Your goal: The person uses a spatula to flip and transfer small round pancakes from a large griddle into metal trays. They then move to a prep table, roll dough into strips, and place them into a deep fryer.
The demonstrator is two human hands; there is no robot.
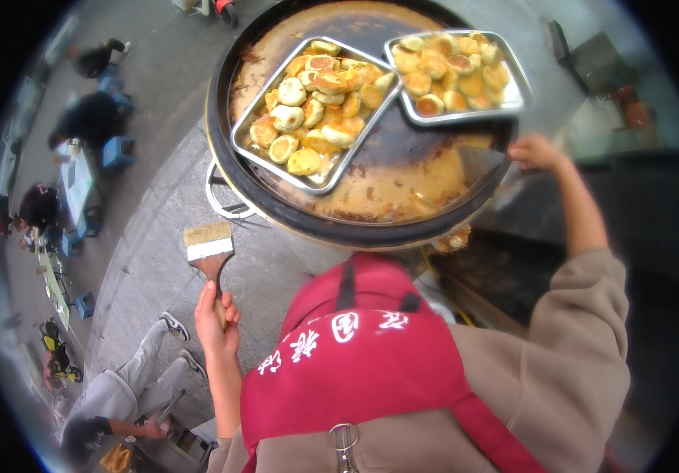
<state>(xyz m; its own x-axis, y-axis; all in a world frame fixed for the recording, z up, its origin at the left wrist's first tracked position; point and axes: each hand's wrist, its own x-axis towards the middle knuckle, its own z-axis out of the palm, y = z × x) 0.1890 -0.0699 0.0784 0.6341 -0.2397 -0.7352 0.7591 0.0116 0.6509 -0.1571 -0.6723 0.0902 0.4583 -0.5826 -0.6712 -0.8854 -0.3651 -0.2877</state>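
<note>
My left hand (217, 316) is closed around the handle of a wide flat brush (209, 245), its bristles pointing away from me beside the round griddle. At the griddle's right rim, my right hand (533, 152) grips a scraper, whose flat metal blade (481, 161) lies over the oily, browned griddle surface (375, 186). Two metal trays rest at the griddle: the left tray (344, 172) is piled with browned round flatbreads (315, 106), and the right tray (463, 118) holds more of them (457, 71). Flakes of crust cling to the surface near the blade.
The griddle's thick black rim (339, 227) curves in front of me, with a white ring-shaped handle (215, 195) at its left. Another person (120, 396) is at the lower left by a cart. Tables (76, 177), blue stools (117, 152) and seated people stand farther left.
</note>
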